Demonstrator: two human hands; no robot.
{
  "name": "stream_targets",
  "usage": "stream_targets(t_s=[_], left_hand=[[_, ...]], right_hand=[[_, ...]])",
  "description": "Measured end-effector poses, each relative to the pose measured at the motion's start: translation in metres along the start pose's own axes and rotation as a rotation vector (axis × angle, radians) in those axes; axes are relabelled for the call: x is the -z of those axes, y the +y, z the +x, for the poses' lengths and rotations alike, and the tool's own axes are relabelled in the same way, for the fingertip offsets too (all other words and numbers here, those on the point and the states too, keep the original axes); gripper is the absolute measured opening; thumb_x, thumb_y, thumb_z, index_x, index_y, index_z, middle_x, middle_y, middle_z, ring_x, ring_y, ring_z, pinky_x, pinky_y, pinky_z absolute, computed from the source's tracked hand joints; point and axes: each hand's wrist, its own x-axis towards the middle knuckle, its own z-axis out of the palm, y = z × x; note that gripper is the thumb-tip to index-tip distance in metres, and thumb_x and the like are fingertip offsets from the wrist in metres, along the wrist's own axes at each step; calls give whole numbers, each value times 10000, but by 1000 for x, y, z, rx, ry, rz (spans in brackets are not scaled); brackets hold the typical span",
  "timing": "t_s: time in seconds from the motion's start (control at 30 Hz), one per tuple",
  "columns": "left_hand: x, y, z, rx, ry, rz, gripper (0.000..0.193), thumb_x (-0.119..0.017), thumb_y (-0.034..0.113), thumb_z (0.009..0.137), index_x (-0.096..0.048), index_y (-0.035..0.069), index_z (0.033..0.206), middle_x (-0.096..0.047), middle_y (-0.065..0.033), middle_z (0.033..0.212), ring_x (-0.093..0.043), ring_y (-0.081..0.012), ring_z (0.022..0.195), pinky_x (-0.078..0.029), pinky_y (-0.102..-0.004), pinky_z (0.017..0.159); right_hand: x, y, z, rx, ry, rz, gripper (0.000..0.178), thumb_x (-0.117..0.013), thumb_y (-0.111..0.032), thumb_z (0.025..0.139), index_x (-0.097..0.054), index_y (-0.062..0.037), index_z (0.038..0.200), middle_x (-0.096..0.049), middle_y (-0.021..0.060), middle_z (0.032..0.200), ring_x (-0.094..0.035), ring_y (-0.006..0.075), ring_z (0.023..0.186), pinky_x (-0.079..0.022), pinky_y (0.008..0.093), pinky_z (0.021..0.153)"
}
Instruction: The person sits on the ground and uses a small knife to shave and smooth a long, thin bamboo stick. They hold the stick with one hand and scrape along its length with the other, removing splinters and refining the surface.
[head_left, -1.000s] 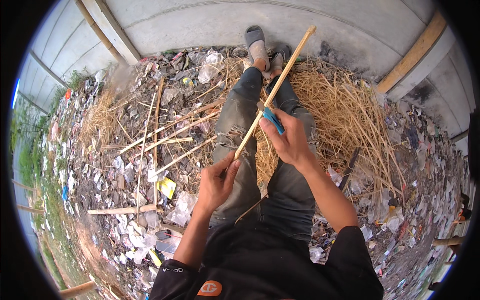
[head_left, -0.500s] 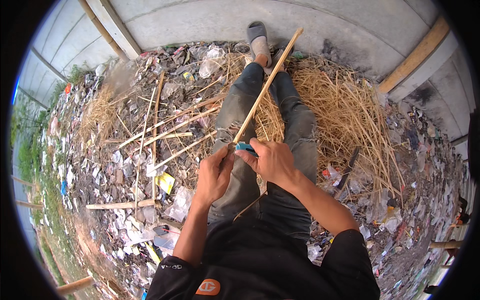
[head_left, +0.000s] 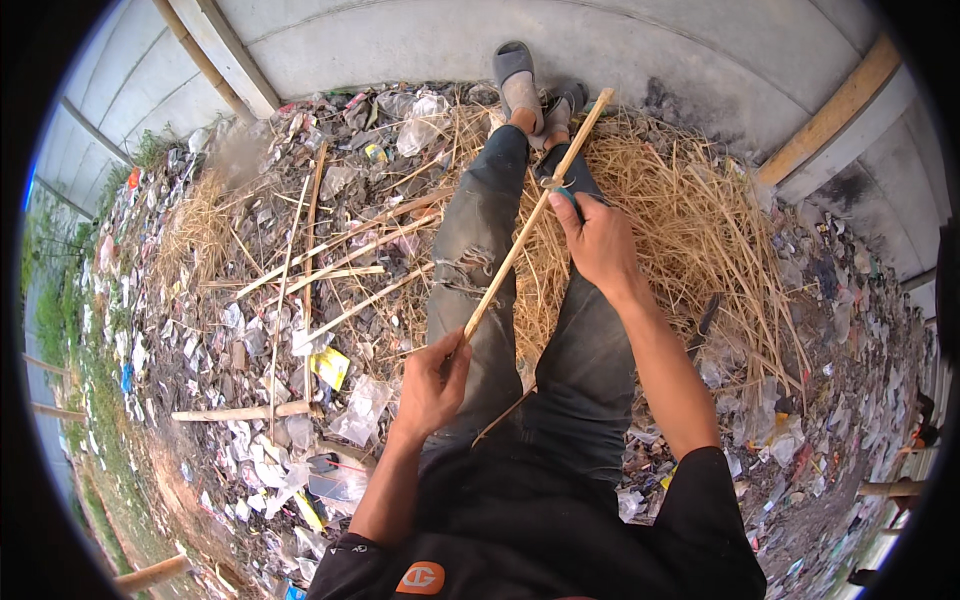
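Note:
A pale bamboo strip point(head_left: 520, 240) slants away from me over my legs. Its near end is pinched in my left hand point(head_left: 435, 385), which is closed round it above my left thigh. Farther up the strip, my right hand point(head_left: 602, 245) is closed on a teal-handled cutter point(head_left: 565, 197), mostly covered by the fingers. The cutter meets the strip past its middle, where a small curled shaving point(head_left: 549, 183) shows. The blade itself is too small to make out.
Dry straw-like shavings point(head_left: 690, 240) are heaped right of my legs, with a dark long blade-like tool point(head_left: 706, 318) beside them. Loose bamboo strips point(head_left: 345, 245) and a short pole point(head_left: 240, 411) lie among plastic litter on the left. A concrete wall point(head_left: 420, 45) stands ahead.
My right hand has moved away from my left, up along the strip, with the cutter. The strip's far end has dropped slightly, and a shaving now curls at the cutter.

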Motion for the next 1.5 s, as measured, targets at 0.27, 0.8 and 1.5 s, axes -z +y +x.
stream_targets(t_s=[0.27,0.8,1.5], left_hand=[[20,6,2,-42,-51,100,309,-639,116,1021,-683,-78,1257,-529,-126,641,-468,-121,570,-402,-333,549],[36,-16,-29,46,-145,52,323,-648,175,1051,-694,-62,1266,-543,-35,689,-458,-91,615,-386,-304,558],[65,-33,-16,460,-468,-529,350,-584,279,1108,-699,-40,1198,-362,111,622,-299,-21,484,-215,-244,452]], right_hand=[[-9,-18,-18,41,-114,-3,605,-542,-575,1053,-678,-35,816,-653,218,605,-699,427,611,-537,529,542],[9,81,52,25,168,-283,675,-501,-672,1041,-704,-72,807,-565,124,520,-585,335,471,-420,449,456],[48,69,34,363,243,-533,580,-638,-633,983,-647,-127,698,-617,59,555,-623,246,470,-451,372,425]])
